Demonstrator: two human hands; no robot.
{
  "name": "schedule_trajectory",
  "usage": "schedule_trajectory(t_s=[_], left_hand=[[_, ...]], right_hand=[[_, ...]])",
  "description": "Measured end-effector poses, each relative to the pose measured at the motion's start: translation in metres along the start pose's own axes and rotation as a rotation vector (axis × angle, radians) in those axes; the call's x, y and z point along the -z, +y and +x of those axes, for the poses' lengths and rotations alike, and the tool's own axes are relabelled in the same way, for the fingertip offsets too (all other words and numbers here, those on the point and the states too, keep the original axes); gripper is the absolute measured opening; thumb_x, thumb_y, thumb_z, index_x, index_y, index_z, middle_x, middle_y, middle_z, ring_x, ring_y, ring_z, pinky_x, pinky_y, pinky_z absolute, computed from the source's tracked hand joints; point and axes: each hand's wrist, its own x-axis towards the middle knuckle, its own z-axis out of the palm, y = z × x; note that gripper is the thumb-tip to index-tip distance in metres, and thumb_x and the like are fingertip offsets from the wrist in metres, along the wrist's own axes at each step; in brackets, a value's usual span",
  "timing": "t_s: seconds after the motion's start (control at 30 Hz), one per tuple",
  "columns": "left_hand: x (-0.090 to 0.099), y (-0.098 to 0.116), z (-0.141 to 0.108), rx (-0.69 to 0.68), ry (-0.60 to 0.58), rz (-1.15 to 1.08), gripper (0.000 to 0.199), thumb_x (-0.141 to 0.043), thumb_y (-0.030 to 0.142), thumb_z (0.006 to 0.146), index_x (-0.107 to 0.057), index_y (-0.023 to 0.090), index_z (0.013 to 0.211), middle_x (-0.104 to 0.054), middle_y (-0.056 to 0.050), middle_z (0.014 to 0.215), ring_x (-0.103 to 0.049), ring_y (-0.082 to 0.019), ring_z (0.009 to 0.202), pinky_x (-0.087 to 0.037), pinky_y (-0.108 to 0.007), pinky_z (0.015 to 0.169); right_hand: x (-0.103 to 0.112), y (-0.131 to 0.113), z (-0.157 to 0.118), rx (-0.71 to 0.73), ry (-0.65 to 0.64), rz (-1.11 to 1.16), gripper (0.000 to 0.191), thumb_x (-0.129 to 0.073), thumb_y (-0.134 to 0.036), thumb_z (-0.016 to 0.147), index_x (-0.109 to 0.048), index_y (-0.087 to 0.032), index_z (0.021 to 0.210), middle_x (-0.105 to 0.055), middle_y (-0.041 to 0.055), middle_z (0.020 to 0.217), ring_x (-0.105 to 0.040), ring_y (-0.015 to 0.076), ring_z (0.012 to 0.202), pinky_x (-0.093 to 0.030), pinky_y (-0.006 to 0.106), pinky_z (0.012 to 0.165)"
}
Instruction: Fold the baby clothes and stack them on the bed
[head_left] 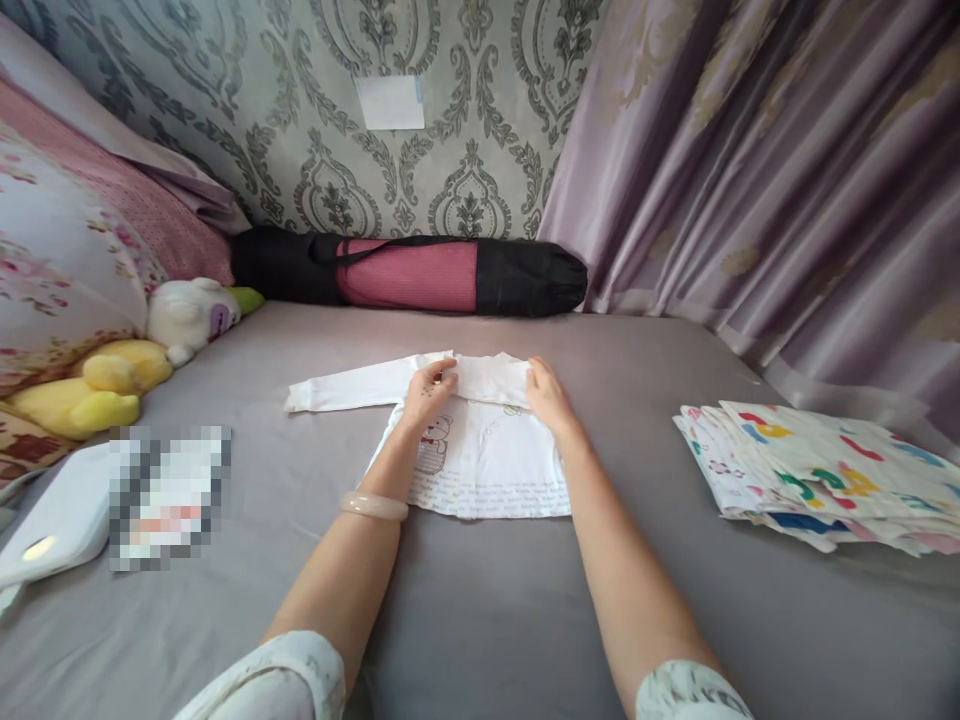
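A small white shirt (517, 460) with a bear print and rows of lettering lies flat on the grey sheet (480, 610). Its left-hand sleeve (349, 388) stretches out to the left, while the other is folded across the chest. My left hand (430, 390) is at the left shoulder of the shirt, fingers bent over the cloth near the collar. At the right end of the folded sleeve, my right hand (546, 392) touches the edge of the cloth; whether its fingers pinch it is unclear.
Folded patterned cloths (840, 470) are stacked at the right. A white device (75, 505) and a blurred item (172, 500) lie at the left, below plush toys (112, 385). A black and pink bag (409, 273) lies along the wall.
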Motion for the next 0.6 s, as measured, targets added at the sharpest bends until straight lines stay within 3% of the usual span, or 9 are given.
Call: schedule_trajectory(t_s=[0.1,0.17,0.4,0.6], left_hand=[[0.002,0.0,0.0,0.002,0.007,0.124,0.042,-0.055,0.025,0.076,-0.07,0.014,0.113,-0.067,-0.003,0.084,-0.06,-0.018,0.078,-0.047,-0.03,0.083],[0.002,-0.001,0.001,0.004,-0.004,0.205,0.042,-0.053,0.021,0.077,-0.069,0.014,0.115,-0.069,-0.005,0.09,-0.062,-0.019,0.084,-0.047,-0.031,0.087],[0.0,-0.01,0.003,-0.14,-0.05,0.372,0.045,-0.046,0.012,0.079,-0.064,0.014,0.119,-0.065,-0.01,0.123,-0.059,-0.023,0.111,-0.044,-0.033,0.099],[0.001,-0.017,0.006,-0.277,-0.058,0.422,0.046,-0.04,0.005,0.078,-0.062,0.013,0.118,-0.062,-0.012,0.124,-0.056,-0.022,0.116,-0.041,-0.034,0.103]], right_hand=[[-0.016,-0.005,-0.011,0.136,-0.128,-0.241,0.051,-0.027,-0.026,0.098,-0.039,-0.009,0.145,-0.026,0.0122,0.157,-0.017,0.0217,0.146,-0.009,0.043,0.119],[-0.022,-0.004,-0.015,0.155,-0.185,-0.339,0.056,-0.025,-0.033,0.1,-0.033,-0.006,0.148,-0.02,0.0119,0.159,-0.011,0.0229,0.147,-0.006,0.044,0.119],[-0.027,0.0,-0.016,0.093,-0.222,-0.443,0.064,-0.015,-0.043,0.1,-0.026,-0.005,0.151,-0.016,0.0108,0.16,-0.009,0.022,0.147,-0.007,0.041,0.119],[-0.027,-0.002,-0.015,-0.02,-0.197,-0.473,0.071,-0.021,-0.046,0.099,-0.02,0.002,0.151,-0.01,0.017,0.16,-0.008,0.0266,0.147,-0.01,0.037,0.118]])
